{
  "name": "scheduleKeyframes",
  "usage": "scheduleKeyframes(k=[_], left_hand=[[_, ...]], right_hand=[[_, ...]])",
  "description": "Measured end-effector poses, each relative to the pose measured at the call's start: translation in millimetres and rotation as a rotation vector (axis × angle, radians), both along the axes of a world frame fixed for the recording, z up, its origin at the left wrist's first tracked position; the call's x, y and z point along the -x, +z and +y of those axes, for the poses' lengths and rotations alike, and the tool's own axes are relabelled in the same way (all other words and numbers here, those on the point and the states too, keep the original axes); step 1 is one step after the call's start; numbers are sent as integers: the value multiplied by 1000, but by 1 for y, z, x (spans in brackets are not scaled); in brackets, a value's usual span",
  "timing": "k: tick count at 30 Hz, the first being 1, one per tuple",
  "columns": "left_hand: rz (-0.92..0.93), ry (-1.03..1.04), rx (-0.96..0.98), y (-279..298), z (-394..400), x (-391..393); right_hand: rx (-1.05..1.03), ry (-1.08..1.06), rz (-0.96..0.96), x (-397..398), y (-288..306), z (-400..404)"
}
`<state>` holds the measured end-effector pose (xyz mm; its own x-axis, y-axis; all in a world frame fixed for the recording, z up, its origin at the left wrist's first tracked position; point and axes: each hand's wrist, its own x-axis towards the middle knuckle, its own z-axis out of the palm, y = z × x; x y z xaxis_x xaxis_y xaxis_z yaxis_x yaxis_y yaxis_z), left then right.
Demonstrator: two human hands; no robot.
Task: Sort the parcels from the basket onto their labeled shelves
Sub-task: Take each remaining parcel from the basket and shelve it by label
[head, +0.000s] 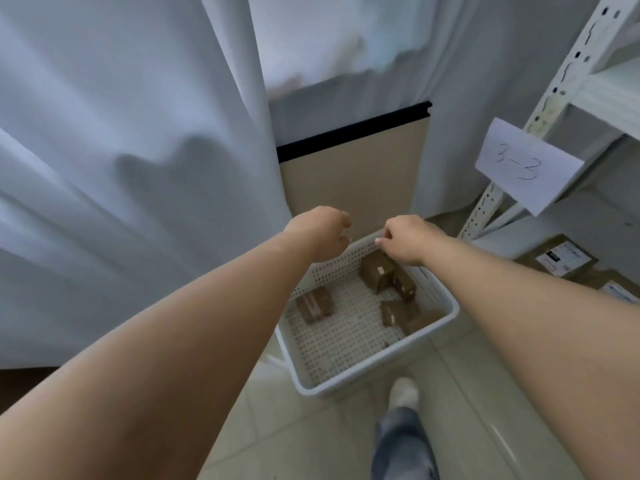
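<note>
Both hands at white basket (429, 327) far rim: right hand (408, 242) fingers curl on rim, probably gripping; left hand (320, 233) loosely curled, holding nothing. Cardboard parcels (377, 271) inside.

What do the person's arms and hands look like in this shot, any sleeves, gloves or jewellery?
Both arms are bare from the frame edge down to the wrist, with no sleeves in view. The left hand and right hand wear no gloves, and no watch, bracelet or ring is visible. A short, pale thumbnail shows on the right hand. Fine detail is slightly blurred.
</note>
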<state>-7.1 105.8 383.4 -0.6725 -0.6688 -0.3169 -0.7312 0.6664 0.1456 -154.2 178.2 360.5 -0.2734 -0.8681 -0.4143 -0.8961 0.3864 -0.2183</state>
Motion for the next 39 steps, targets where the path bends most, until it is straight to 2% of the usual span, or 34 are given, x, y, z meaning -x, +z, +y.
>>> scheduleKeyframes(k=[8,16,21,30,35,39], left_hand=[[-92,74,-143,-122,-102,73],[-161,163,-340,-262,-160,112],[-190,86,-404,-361,-189,128],[-183,41,-562,-541,-191,129],[-178,14,-521,-603,-202,135],[-159,-7,-453,-630,-219,140]], right_hand=[[-176,-37,-25,79,-121,-104],[-412,-118,-101,120,-269,-133],[-467,-270,-178,125,-367,-144],[-466,-418,-227,117,-538,-146],[-432,-531,-191,129,-609,-156],[-323,-515,-90,138,-645,-178]])
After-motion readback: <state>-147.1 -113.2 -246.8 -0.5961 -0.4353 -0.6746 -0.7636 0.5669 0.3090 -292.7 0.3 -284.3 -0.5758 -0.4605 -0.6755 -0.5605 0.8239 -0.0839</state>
